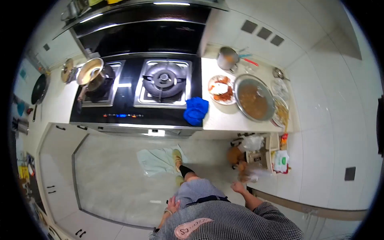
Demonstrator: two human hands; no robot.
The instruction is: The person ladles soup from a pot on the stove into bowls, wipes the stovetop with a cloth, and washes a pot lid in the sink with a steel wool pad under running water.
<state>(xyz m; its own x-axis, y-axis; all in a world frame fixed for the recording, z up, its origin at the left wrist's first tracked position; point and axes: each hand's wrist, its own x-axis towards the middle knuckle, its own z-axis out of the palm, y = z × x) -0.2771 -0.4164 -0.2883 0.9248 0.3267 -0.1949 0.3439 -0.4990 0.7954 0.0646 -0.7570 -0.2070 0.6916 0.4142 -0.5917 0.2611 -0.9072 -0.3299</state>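
Note:
My left hand (172,205) rests against the side of my checked shorts (197,189), its fingers apart and nothing in it. On the other side of my body, my right hand (239,187) hangs with curled fingers; whether anything is inside them is hidden. Just above it, a blurred clear plastic bag (256,173) lies near the low storage shelf (272,142). Over the counter's right part, a large metal bowl (253,98) holds brownish food in liquid, beside a plate of red food (222,90).
The black gas stove (132,109) has a pan (89,72) stacked over its left burner and a blue cloth (196,111) at its right front corner. A pale cloth (157,161) lies on the floor by my feet. A metal cup (227,58) stands behind the plate.

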